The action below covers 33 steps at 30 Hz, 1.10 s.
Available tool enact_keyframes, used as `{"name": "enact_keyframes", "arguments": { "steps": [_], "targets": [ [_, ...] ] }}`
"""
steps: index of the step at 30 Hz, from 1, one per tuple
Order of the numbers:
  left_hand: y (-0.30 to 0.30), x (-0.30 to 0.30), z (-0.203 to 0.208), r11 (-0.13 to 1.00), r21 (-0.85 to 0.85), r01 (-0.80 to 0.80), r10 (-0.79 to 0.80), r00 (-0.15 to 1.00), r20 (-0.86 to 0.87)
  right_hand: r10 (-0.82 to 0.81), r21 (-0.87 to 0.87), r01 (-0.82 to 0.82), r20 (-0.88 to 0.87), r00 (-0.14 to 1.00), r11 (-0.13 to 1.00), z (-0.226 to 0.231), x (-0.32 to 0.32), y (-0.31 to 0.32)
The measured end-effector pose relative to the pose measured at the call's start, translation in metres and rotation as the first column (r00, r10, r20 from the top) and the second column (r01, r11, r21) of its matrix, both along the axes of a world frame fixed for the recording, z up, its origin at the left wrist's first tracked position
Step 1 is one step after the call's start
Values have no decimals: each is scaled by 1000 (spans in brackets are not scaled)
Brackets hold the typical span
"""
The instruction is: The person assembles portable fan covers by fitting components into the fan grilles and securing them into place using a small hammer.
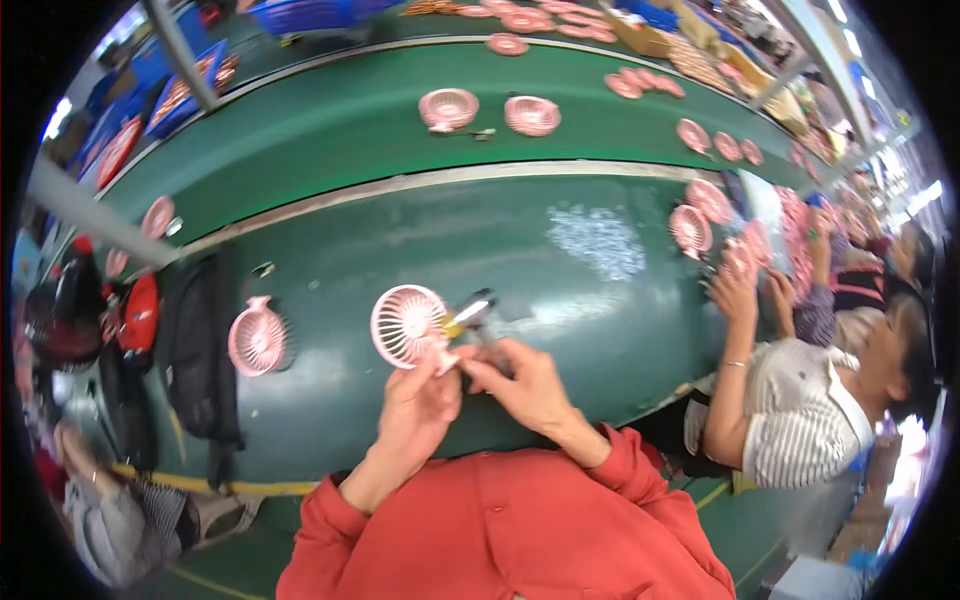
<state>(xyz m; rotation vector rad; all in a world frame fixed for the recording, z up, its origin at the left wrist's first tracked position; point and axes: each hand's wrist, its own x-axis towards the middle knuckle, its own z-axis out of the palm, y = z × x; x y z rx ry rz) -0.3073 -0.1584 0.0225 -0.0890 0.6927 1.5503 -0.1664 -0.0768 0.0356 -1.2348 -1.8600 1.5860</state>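
Just in front of my red shirt, a round pink fan grille (408,326) with slatted ribs is held up by its narrow neck. The fingers of my left hand (420,408) are closed on that neck. My right hand (525,388) is closed around the dark handle of a hammer-like tool (470,312), which has a shiny dark head and a yellow end. The yellow end is beside the grille's lower right rim; whether they touch, I cannot tell. Blur hides the right fingertips and any small part between the hands. Another pink fan grille (258,338) lies to the left.
Small pale pieces (598,240) are spread on the green table (340,230). A black bag (200,350) lies at left. Beyond a pale rail, a green conveyor belt (350,130) carries pink grilles (448,108). At right, a co-worker in a striped top (800,415) handles pink parts.
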Motion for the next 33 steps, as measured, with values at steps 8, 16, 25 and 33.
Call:
{"name": "enact_keyframes", "arguments": {
  "steps": [8, 16, 25, 33],
  "targets": [
    [-11, 0, -20, 997, 71, -6, 4, 1000, 27, 211, 231, -216, 46, 976, 948, 20, -6, -8],
    [-7, 1, -14, 995, 96, 24, -20, 999, -50, 128, 11, -128, 24, 992, 992, 18, 2, -6],
    [-11, 3, -19, 995, 96, 9, 3, 992, -128, 228, -122, -220, 55, 972, 968, 18, 5, -5],
    [-10, 8, -20, 999, 52, 5, 4, 985, -170, 128, -83, -134, -79, 989, 987, 15, 3, -14]
  ]
}}
